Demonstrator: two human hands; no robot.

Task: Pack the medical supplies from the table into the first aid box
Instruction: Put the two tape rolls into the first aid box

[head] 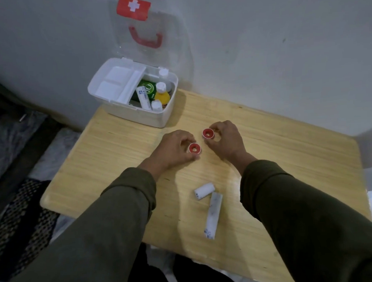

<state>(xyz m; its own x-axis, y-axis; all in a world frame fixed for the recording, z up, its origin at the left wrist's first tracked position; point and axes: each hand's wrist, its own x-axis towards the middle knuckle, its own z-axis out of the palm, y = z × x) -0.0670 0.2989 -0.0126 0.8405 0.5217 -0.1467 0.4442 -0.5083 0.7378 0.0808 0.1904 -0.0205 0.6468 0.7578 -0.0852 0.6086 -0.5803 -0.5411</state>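
The first aid box stood open at the table's far left corner, its clear lid leaning on the wall and its tray pushed left, so the right half showed bottles and cartons. Up and left of both hands it lay, nearer the left hand, whose fingers pinched a red tape roll standing on edge. Just beside it the right hand gripped a second red tape roll likewise. Nothing stood between hands and box. Nearer the body, between the sleeves, a short gauze roll and a long wrapped bandage lay unpacked, the bandage running toward the person.
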